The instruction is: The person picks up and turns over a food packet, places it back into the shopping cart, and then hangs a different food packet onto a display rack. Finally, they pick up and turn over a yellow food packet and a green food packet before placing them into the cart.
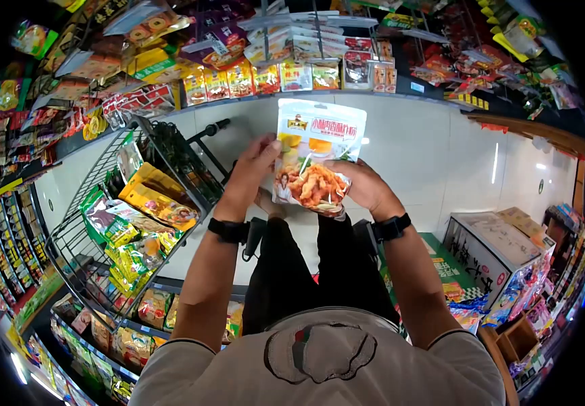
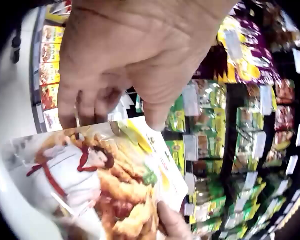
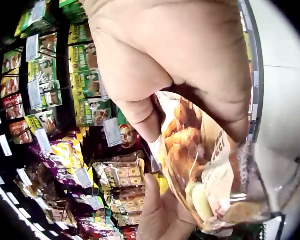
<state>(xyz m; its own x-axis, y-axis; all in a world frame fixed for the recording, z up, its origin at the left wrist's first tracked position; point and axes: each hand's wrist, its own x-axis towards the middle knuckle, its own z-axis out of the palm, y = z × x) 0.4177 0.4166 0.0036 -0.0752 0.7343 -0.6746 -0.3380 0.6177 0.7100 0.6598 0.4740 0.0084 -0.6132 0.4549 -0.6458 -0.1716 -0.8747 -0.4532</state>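
A white food pouch point(image 1: 316, 152) with a picture of fried pieces is held upright before the body in the head view. The left hand point(image 1: 255, 164) pinches its left edge, thumb on the front. My right hand point(image 1: 362, 183) grips the right side, thumb across the front and fingers behind. In the left wrist view the left hand point(image 2: 140, 55) has thumb and fingers at an edge of the pouch point(image 2: 125, 185). The right wrist view shows the right hand point(image 3: 175, 55) curled round the pouch point(image 3: 190, 150), with the left hand point(image 3: 162, 212) beyond it.
A wire shopping cart point(image 1: 69, 237) with several packets stands at the left. Packets hang and stand along the curved shelf point(image 1: 238, 95) ahead. To the right are a large box point(image 1: 492, 240) and more goods. Pale floor point(image 1: 421, 149) lies between the shelf and the person.
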